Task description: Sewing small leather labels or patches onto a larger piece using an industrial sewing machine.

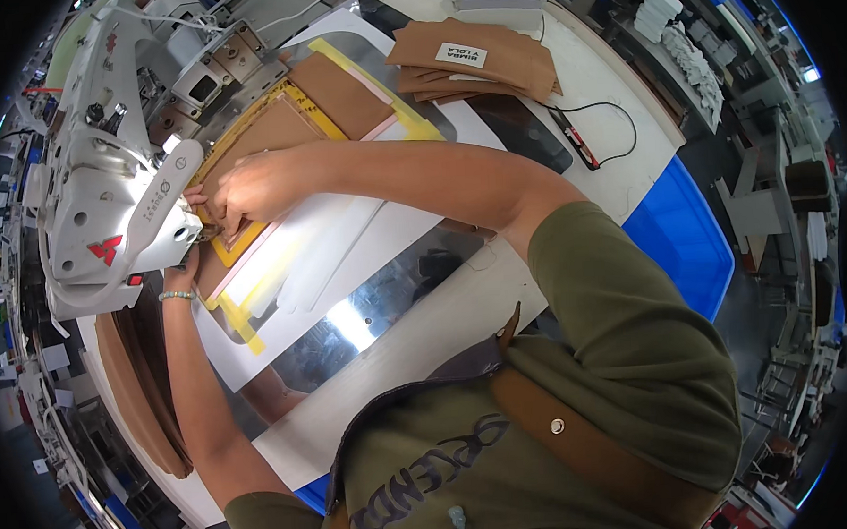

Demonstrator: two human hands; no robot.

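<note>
My right hand (258, 187) reaches across to the left, over a yellow frame (321, 116) that lies around a brown fabric piece (276, 129). Its fingers bend down and close together at the fabric, near the lower left end of the frame; what they pinch, if anything, is too small to make out. My left hand (184, 267), with a beaded bracelet at the wrist, comes up beside the head of a white sewing machine (100, 212). The machine head hides most of its fingers. A lamp on the machine lights this spot brightly.
Brown fabric pieces (476, 59) with a white label lie stacked at the back right, near a red and black pen-like tool (577, 142) on a cord. More brown pieces (141, 390) hang at the left table edge. A blue bin (682, 239) stands at right.
</note>
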